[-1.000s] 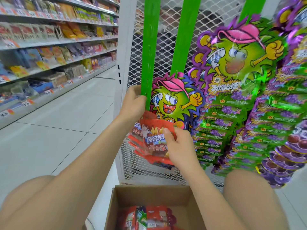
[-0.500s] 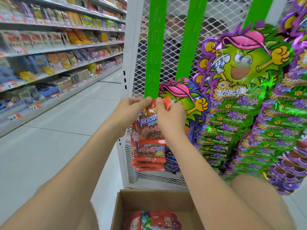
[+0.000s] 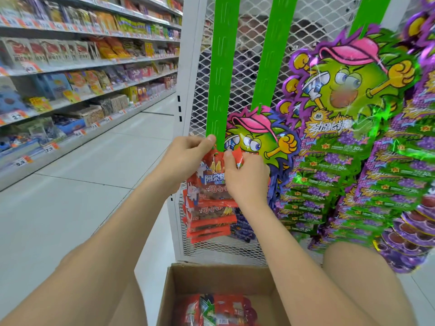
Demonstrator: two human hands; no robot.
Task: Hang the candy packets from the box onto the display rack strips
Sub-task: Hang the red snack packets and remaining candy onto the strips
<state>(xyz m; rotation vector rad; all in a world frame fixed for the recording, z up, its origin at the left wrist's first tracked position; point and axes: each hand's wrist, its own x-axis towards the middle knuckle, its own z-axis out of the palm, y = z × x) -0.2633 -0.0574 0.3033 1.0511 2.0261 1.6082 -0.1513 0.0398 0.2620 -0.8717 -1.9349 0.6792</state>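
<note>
Pinching the top of a red candy packet (image 3: 213,175) with left hand (image 3: 186,158) and right hand (image 3: 247,177), against the green strip (image 3: 222,67), above the box (image 3: 211,278).

Red packets (image 3: 209,203), green strip (image 3: 222,74)

Both forearms are bare, rising from the lower frame corners and converging at centre. Left hand (image 3: 186,158): back toward the camera, fingers curled, thumb tip uppermost. It pinches the top left edge of the red packet (image 3: 211,171), probably between thumb and forefinger, though the fingertips are hidden. Right hand (image 3: 247,180): just beside the left, thumb tips near but apart. Its thumb and curled fingers pinch the packet's top right corner. Both wrists are roughly straight.
</note>
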